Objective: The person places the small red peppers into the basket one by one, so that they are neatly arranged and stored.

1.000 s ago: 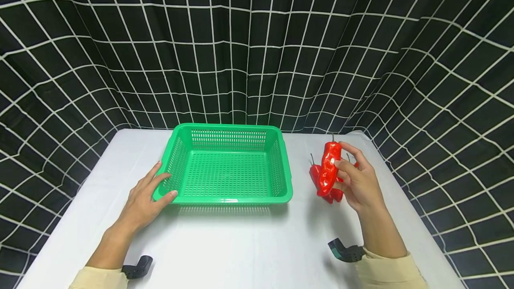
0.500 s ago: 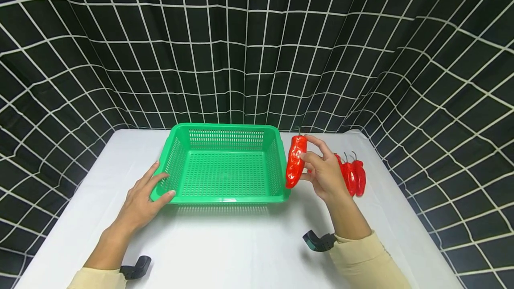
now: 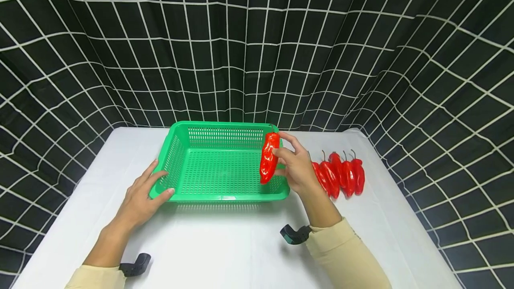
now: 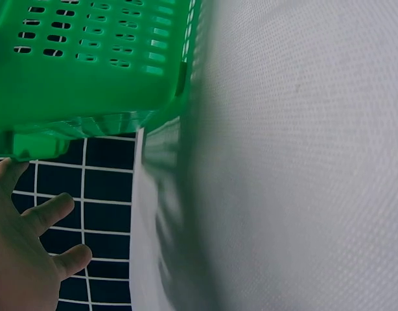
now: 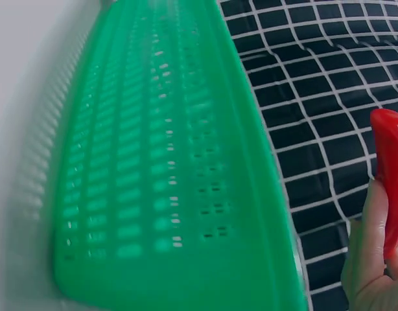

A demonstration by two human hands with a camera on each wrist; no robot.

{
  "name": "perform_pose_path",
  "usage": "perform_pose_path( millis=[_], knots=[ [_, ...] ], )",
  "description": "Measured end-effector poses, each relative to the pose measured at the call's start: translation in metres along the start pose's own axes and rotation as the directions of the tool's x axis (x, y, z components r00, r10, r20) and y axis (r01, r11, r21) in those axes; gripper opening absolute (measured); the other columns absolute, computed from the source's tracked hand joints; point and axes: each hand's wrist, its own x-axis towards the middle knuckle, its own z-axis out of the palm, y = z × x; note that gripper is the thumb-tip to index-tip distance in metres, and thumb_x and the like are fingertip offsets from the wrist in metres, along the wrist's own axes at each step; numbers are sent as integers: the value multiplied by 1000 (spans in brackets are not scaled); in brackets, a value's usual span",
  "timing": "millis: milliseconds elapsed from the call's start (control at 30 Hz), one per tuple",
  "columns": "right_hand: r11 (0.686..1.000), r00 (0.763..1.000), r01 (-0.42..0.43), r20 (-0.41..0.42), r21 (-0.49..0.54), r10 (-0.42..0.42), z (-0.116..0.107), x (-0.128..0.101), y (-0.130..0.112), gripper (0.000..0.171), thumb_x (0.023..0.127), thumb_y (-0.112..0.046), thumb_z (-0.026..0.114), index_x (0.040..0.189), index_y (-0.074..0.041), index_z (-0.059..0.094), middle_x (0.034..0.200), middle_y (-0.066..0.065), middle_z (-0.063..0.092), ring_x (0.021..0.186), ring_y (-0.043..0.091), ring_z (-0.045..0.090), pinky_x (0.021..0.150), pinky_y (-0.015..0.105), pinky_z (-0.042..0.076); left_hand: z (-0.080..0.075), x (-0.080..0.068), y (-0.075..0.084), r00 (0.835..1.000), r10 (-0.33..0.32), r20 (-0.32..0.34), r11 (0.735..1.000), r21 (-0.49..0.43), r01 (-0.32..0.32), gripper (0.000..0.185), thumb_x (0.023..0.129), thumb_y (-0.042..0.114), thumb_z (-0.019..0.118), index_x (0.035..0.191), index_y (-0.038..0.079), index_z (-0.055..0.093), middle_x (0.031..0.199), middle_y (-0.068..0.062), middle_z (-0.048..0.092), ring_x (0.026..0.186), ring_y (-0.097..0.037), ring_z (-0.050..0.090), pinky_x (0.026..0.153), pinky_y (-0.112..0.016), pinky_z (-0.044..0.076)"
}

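My right hand (image 3: 298, 169) pinches a red pepper (image 3: 269, 158) between thumb and fingers. The pepper has a wrinkled, shiny skin and a thin stem at its upper end. In the head view it overlaps the right end of a green plastic basket (image 3: 229, 198); in the right wrist view the held pepper (image 5: 393, 168) appears beyond the basket's long rim. My left hand (image 3: 138, 200) rests on the basket's near left corner with spread fingers, its thumb over the near rim. The left wrist view shows some of its fingers (image 4: 50, 214) apart, under the rim.
Several more red peppers (image 3: 348, 177) lie side by side on the white tablecloth (image 3: 225, 244), right of the basket and partly behind my right forearm. Black curtains (image 3: 217, 48) with a white grid hang round the table's back and sides.
My right hand has carried the pepper leftward, from over the other peppers to the right part of the basket. Those peppers have come into fuller view. My left hand stays at the basket's corner.
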Motion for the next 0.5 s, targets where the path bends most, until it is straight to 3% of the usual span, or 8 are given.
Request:
perform_pose_path(
  millis=[500],
  knots=[
    [997,996,-61,62,-45,64,43,20,24,52,85,-6,61,134,-20,51,106,19,63,72,27,63,57,41,57,-1,-1,1,1000,2,3,1000,-12,-2,54,87,41,66,130,10,54,156,-10,25,131,-48,31,93,-70,25]
  ],
)
